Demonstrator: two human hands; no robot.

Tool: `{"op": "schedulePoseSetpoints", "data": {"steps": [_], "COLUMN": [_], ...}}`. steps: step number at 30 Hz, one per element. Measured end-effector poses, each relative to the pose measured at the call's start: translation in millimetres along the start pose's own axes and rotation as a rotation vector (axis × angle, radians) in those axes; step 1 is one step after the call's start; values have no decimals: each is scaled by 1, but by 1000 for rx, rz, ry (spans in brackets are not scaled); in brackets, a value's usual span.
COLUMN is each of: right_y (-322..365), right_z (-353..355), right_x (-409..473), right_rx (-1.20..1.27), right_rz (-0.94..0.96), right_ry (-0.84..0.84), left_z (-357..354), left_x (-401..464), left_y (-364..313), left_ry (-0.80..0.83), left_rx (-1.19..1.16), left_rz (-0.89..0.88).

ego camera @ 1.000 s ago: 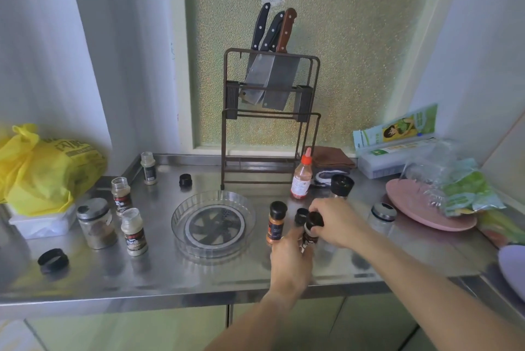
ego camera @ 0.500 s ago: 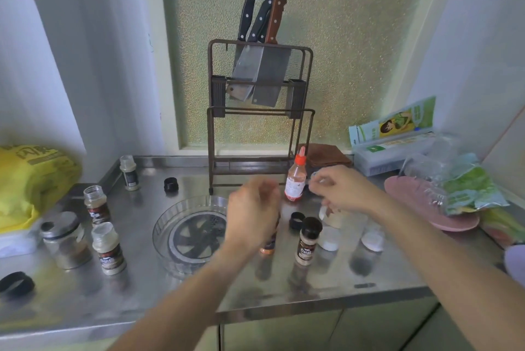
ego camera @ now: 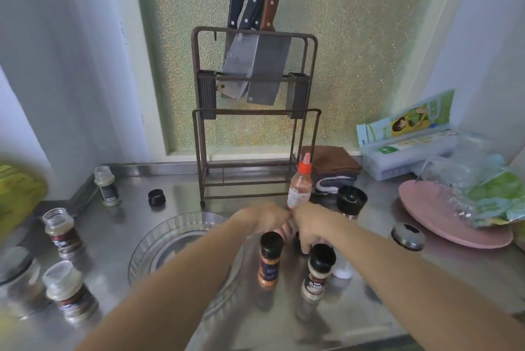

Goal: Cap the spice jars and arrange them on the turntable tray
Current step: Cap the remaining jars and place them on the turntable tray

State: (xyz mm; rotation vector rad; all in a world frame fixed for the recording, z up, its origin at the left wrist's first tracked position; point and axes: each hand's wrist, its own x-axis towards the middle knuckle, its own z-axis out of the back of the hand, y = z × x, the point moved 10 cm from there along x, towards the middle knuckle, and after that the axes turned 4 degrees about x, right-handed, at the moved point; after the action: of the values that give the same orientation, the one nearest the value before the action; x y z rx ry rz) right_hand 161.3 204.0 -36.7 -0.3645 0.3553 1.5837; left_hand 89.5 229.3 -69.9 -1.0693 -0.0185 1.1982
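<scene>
Hands are coming together now behind the two capped jars, where half a second ago they were apart and lifted. My left hand [ego camera: 262, 220] and right hand [ego camera: 311, 225] are closing around something blurred between them, probably another jar or its cap; I cannot tell which. That suggests the next capping is starting. The orange jar [ego camera: 270, 261] and the pale jar [ego camera: 318, 274] are standing just in front of my hands, beside the turntable tray [ego camera: 159, 240], which is sitting empty to my left. Three uncapped jars are waiting further left.
</scene>
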Motion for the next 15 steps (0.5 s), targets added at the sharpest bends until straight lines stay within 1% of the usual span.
{"op": "schedulePoseSetpoints", "data": {"steps": [3,4,5,6,7,8,9,10,13,15], "right_y": [-4,-2,2,5,7,8,11,22,74,113], "right_z": [3,8,20,36,52,68,90,111,155,166], "right_x": [11,10,9,8,1,-6,-15,-29,-70,-86], "right_rx": [-27,-84,-143,-150,-169,-121,9,74,249,335], "right_rz": [-13,35,85,112,102,83,49,65,206,304], "right_ry": [-49,-71,-130,-216,-271,-303,-382,-452,-579,-596], "left_z": [0,4,12,23,35,50,68,84,131,156], "left_x": [0,-7,-14,-28,-41,-54,-65,-81,-133,-183], "left_y": [-4,-5,-7,-13,-19,-25,-27,-24,-7,5], "left_ry": [-2,-17,-52,-101,-155,-218,-291,-362,-548,-670], "left_rx": [-121,-147,-171,-186,-204,-224,-253,-268,-311,-320], "left_rz": [-74,-94,-117,-145,-173,-197,-220,-230,-291,-321]}}
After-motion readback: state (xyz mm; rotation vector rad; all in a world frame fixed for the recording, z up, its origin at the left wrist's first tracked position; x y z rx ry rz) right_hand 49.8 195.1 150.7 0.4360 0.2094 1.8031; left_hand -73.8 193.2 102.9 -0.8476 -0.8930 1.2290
